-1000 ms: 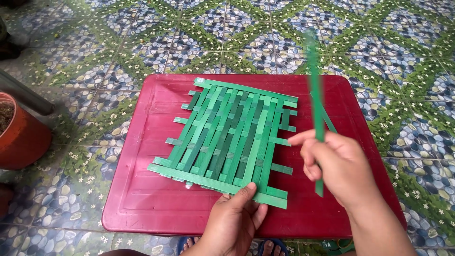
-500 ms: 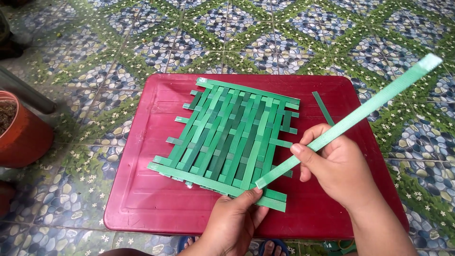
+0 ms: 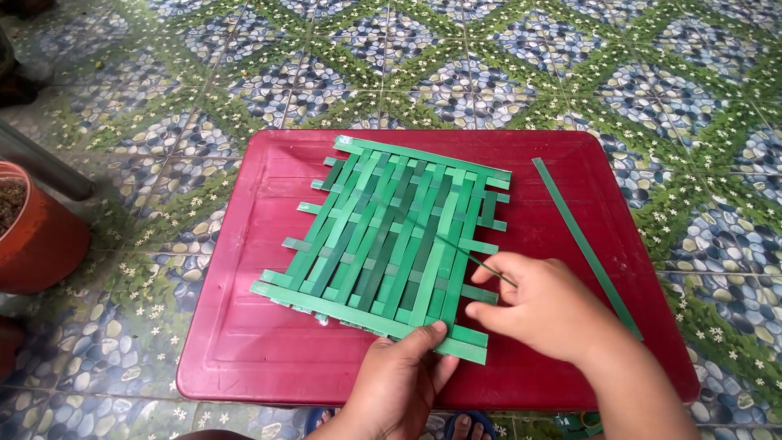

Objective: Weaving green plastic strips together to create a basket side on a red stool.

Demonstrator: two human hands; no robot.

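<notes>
Since half a second ago, your right hand (image 3: 544, 305) has swung its strip (image 3: 456, 244) down from high right; it now lies edge-on across the mat (image 3: 383, 244). Right hand closed, pinching that strip at the mat's right edge. Left hand (image 3: 399, 383) open, fingers pressing the mat's near edge. Mat sits mid-lid on the red lid (image 3: 236, 342). Spare strip (image 3: 586, 244) lies right. Pot (image 3: 37, 236) far left.

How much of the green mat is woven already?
Most of the woven mat looks done: crossed green strips fill its middle. The left hand presses its near edge, while the right hand holds a strip edge-on at its right side. One loose strip lies unwoven on the red lid.
</notes>
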